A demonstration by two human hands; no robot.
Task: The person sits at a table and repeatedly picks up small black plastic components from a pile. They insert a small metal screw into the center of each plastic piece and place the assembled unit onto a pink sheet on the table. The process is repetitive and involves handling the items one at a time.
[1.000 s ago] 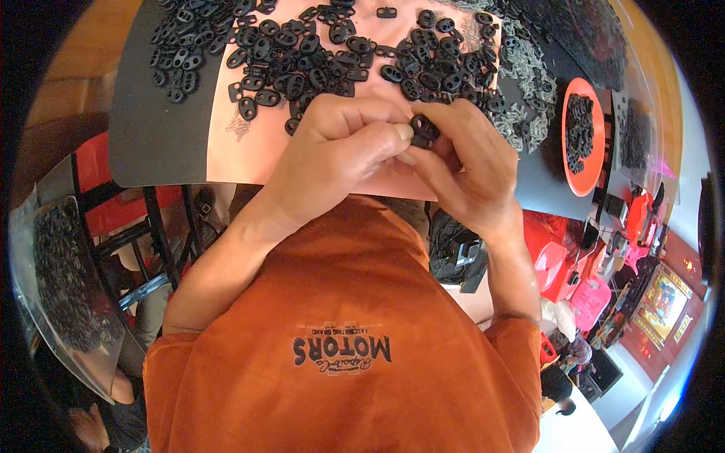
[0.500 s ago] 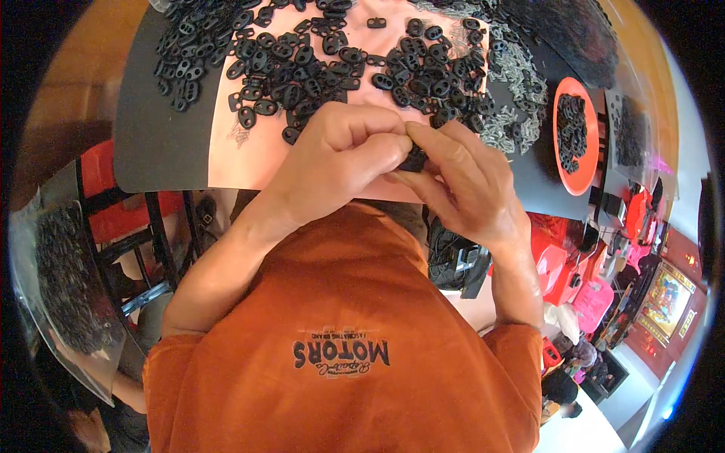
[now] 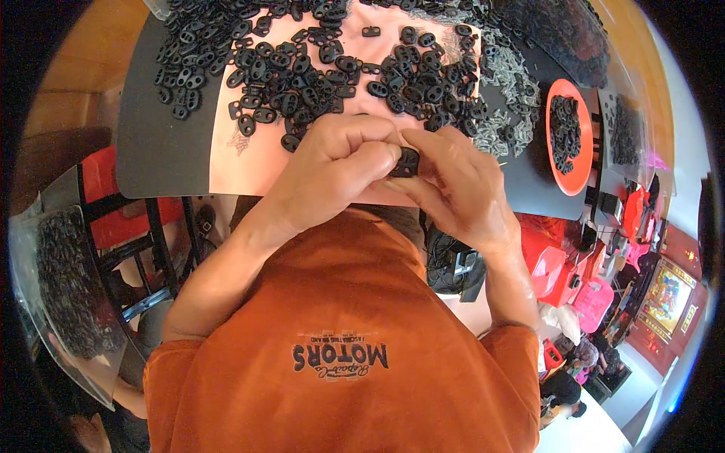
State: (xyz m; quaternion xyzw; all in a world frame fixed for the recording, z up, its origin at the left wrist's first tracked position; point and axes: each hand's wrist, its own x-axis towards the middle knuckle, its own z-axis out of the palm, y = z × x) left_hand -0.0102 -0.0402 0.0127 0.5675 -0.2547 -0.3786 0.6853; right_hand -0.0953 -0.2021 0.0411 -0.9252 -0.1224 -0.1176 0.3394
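My left hand (image 3: 340,170) and my right hand (image 3: 461,185) meet in front of my chest, fingertips pinched together on one small black plastic piece (image 3: 408,161). Just beyond them, several loose black oval pieces (image 3: 317,72) lie scattered in a pile on a pink sheet (image 3: 249,162) over a dark grey table (image 3: 151,151). My orange shirt fills the lower middle of the view.
An orange dish (image 3: 578,170) holding black pieces sits at the right of the table, with a heap of grey parts (image 3: 510,75) beside it. A clear bag of black pieces (image 3: 64,287) hangs at lower left. Red bins (image 3: 555,272) stand at lower right.
Both hands have stayed together on the black piece, with the fingers shifting slightly around it. The view has tipped a little, so the table pile sits lower in the picture.
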